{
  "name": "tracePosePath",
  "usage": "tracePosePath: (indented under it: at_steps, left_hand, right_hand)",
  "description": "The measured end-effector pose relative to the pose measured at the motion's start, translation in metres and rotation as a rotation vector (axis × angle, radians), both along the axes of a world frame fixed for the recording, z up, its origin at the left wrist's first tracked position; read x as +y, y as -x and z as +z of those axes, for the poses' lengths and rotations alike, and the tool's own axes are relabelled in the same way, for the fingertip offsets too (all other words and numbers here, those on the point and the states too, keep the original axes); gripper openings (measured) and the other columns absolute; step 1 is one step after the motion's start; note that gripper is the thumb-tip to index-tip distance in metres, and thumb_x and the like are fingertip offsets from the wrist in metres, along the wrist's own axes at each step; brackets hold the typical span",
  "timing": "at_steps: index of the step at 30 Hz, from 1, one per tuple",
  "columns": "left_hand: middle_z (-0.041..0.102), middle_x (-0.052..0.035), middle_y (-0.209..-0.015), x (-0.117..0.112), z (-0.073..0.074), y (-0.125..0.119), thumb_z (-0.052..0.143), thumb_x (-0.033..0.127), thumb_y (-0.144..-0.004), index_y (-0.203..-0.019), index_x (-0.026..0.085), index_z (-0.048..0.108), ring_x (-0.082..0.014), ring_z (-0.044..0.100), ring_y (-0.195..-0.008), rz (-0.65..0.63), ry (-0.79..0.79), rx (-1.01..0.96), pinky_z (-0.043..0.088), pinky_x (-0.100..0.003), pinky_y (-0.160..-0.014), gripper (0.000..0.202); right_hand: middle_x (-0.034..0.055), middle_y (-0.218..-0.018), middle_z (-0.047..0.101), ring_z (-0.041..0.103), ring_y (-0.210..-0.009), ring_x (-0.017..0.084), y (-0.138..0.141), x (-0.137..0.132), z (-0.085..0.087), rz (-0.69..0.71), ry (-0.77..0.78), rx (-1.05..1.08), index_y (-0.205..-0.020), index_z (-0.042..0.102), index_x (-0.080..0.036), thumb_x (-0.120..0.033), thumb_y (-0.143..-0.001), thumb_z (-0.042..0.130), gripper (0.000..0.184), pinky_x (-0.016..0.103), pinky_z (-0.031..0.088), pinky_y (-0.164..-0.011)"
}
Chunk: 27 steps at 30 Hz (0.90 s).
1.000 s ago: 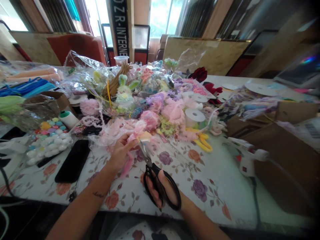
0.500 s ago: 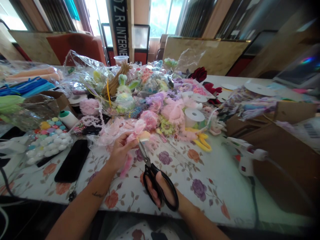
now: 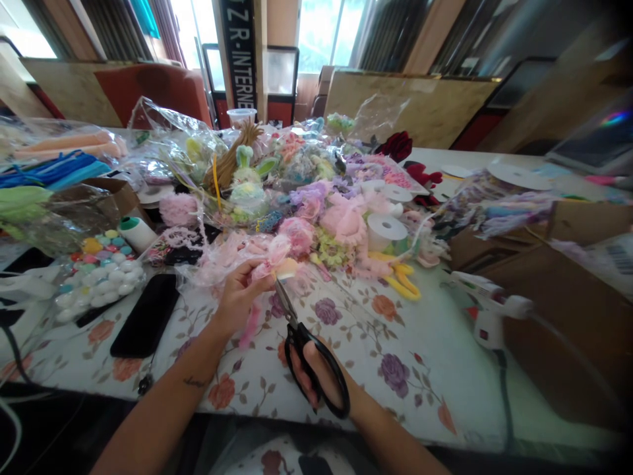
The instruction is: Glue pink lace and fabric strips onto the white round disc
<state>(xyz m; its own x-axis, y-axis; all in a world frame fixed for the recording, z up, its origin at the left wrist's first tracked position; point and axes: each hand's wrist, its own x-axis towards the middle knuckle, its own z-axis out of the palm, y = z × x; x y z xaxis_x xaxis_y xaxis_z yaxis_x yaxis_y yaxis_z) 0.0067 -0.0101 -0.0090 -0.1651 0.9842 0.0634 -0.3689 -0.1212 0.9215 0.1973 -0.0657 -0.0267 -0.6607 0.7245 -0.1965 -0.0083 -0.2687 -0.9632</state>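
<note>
Between its fingertips, my left hand [image 3: 242, 290] pinches a gathered piece of pink ribbon [image 3: 277, 254] with a pale yellow part at its right side. A pink strip [image 3: 250, 326] hangs below that hand. My right hand [image 3: 321, 376] has its thumb and fingers through the handles of black-handled scissors [image 3: 291, 313]. The blade tips point up and away, touching or very near the underside of the ribbon piece; I cannot tell whether they grip it. Behind it lie pink fluffy material [image 3: 295, 236] and clear wrapping.
A black phone [image 3: 146, 316] and a bag of coloured pompoms [image 3: 106, 274] lie at left. A white glue gun [image 3: 489, 307] stands at right by a cardboard box [image 3: 554, 330]. Ribbon spools [image 3: 387, 231] and yellow fuzzy stems [image 3: 403, 280] edge the craft pile.
The scissors' handles have drawn slightly closer together as my right hand closes. My left hand keeps its hold on the ribbon piece, and the view has shifted a little.
</note>
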Motion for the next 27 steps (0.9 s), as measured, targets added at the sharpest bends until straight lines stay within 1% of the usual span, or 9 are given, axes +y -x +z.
tracePosePath:
  at_steps: [5, 10, 12, 15, 18, 22, 24, 27]
  left_hand:
    - [0.069, 0.0018, -0.081, 0.0, 0.001, 0.0, 0.082, 0.026, -0.065, -0.091, 0.019, 0.069, -0.0109, 0.064, -0.072, -0.009, 0.009, -0.009, 0.056, -0.021, -0.069, 0.03]
    - [0.069, 0.0012, -0.079, -0.001, 0.001, 0.0, 0.082, 0.027, -0.064, -0.09, 0.018, 0.07, -0.0117, 0.064, -0.07, -0.002, 0.016, 0.001, 0.056, -0.021, -0.066, 0.03]
    - [0.069, 0.001, -0.08, -0.001, 0.001, 0.0, 0.082, 0.028, -0.064, -0.09, 0.019, 0.07, -0.012, 0.065, -0.07, -0.009, 0.02, 0.008, 0.055, -0.021, -0.065, 0.03]
    - [0.069, 0.0015, -0.081, -0.001, 0.002, 0.0, 0.081, 0.028, -0.066, -0.09, 0.019, 0.07, -0.0118, 0.065, -0.071, -0.02, 0.008, 0.014, 0.056, -0.021, -0.066, 0.028]
    - [0.069, 0.0016, -0.082, -0.001, 0.002, 0.0, 0.081, 0.026, -0.067, -0.091, 0.019, 0.07, -0.0112, 0.065, -0.073, -0.013, -0.011, 0.011, 0.056, -0.02, -0.068, 0.027]
    - [0.07, 0.0018, -0.083, 0.0, 0.001, 0.001, 0.081, 0.027, -0.066, -0.092, 0.02, 0.069, -0.011, 0.065, -0.072, 0.004, -0.001, -0.008, 0.056, -0.021, -0.068, 0.029]
    - [0.069, 0.0021, -0.083, 0.0, 0.001, 0.001, 0.082, 0.027, -0.065, -0.092, 0.02, 0.069, -0.0112, 0.065, -0.073, -0.006, 0.004, -0.014, 0.056, -0.021, -0.07, 0.031]
    - [0.07, 0.0013, -0.084, -0.001, 0.001, 0.001, 0.082, 0.027, -0.066, -0.093, 0.019, 0.069, -0.0119, 0.065, -0.073, -0.036, 0.002, -0.005, 0.056, -0.023, -0.072, 0.031]
  right_hand:
    - [-0.0057, -0.046, 0.041, 0.036, -0.031, 0.006, 0.001, -0.001, 0.003, -0.001, -0.018, -0.049, -0.079, 0.052, -0.016, -0.085, -0.077, 0.037, 0.07, 0.017, 0.032, -0.03]
    - [-0.0062, -0.045, 0.041, 0.035, -0.029, 0.006, 0.002, -0.003, -0.004, -0.038, -0.036, -0.055, -0.082, 0.053, -0.017, -0.082, -0.08, 0.039, 0.066, 0.018, 0.03, -0.029]
    - [-0.0059, -0.044, 0.041, 0.036, -0.029, 0.006, 0.002, -0.004, -0.004, -0.046, -0.035, -0.077, -0.083, 0.054, -0.016, -0.082, -0.079, 0.039, 0.068, 0.018, 0.028, -0.028]
    - [-0.0067, -0.044, 0.04, 0.035, -0.029, 0.006, 0.003, -0.004, 0.0, -0.065, -0.021, -0.108, -0.084, 0.055, -0.016, -0.084, -0.076, 0.04, 0.071, 0.018, 0.027, -0.028]
    - [-0.0068, -0.047, 0.04, 0.035, -0.031, 0.005, 0.004, -0.003, 0.005, -0.058, -0.03, -0.093, -0.079, 0.052, -0.017, -0.085, -0.075, 0.039, 0.07, 0.018, 0.03, -0.03]
    - [-0.0057, -0.049, 0.041, 0.035, -0.032, 0.005, 0.005, -0.002, 0.004, -0.039, -0.058, -0.045, -0.072, 0.049, -0.017, -0.084, -0.078, 0.036, 0.068, 0.019, 0.03, -0.032]
    - [-0.0054, -0.049, 0.041, 0.036, -0.032, 0.005, 0.005, -0.002, 0.003, -0.043, -0.057, -0.043, -0.072, 0.049, -0.017, -0.083, -0.08, 0.036, 0.067, 0.02, 0.029, -0.033]
    - [-0.0053, -0.047, 0.04, 0.038, -0.034, 0.006, 0.005, -0.002, 0.005, -0.044, -0.077, -0.044, -0.07, 0.049, -0.018, -0.082, -0.081, 0.036, 0.066, 0.021, 0.032, -0.035]
